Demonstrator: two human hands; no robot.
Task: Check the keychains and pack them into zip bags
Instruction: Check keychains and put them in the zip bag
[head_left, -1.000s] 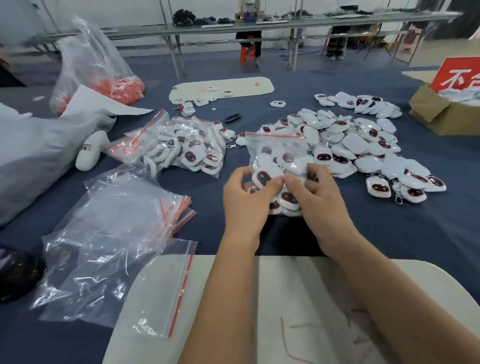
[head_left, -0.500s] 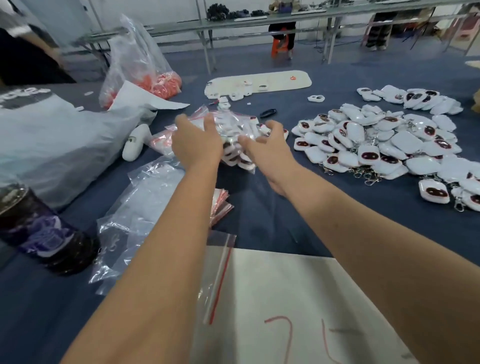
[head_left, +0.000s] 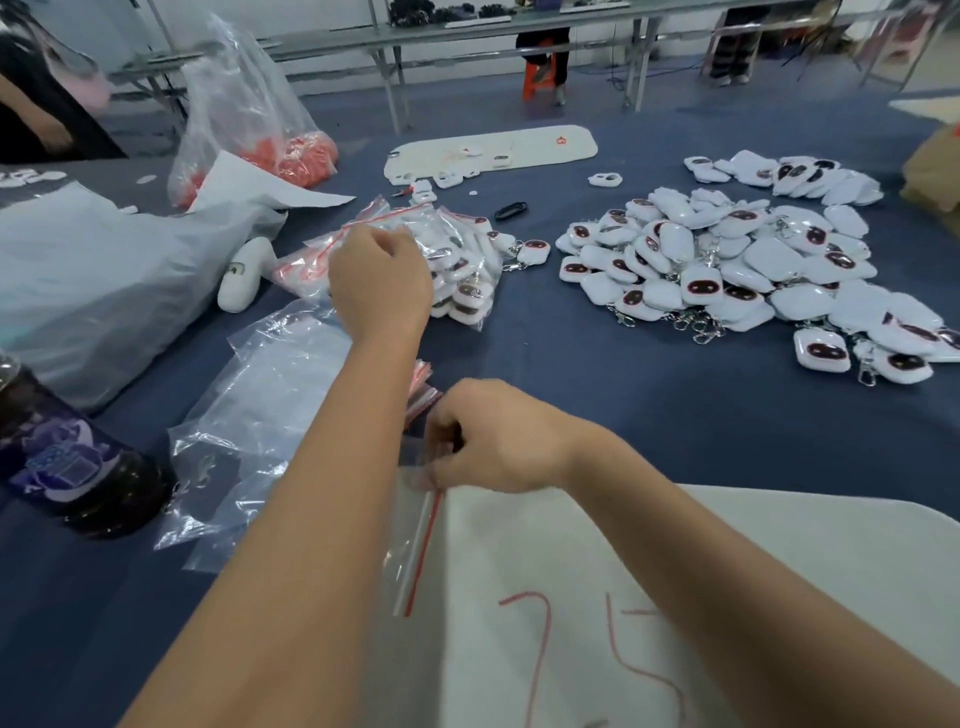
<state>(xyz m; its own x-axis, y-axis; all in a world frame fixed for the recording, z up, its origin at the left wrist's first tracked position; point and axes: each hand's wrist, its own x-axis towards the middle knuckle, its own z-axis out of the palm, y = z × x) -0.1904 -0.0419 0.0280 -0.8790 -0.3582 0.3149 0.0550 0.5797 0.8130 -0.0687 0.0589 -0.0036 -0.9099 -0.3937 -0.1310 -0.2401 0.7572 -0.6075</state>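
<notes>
A heap of loose white keychains (head_left: 727, 260) with dark red faces lies on the blue table at the right. Filled zip bags (head_left: 462, 260) are piled left of the heap. My left hand (head_left: 379, 280) hovers on that pile with loosely curled fingers, and I see nothing gripped in it. My right hand (head_left: 493, 436) is nearer to me and pinches the top edge of an empty zip bag (head_left: 415, 545) with a red seal strip. That bag lies half on a white board (head_left: 675, 571). A stack of empty zip bags (head_left: 270, 395) sits under my left forearm.
A dark bottle (head_left: 62, 457) stands at the near left. Behind it lie a grey plastic sack (head_left: 104, 270) and a clear bag of orange items (head_left: 249, 119). A long white board (head_left: 493, 150) and a small black object (head_left: 511, 210) lie farther back. A cardboard box (head_left: 935, 171) sits at the right edge.
Both hands carried a filled bag from the middle to the pile at the left. My right hand has since pulled back and taken the edge of an empty bag; my left hand stays over the pile.
</notes>
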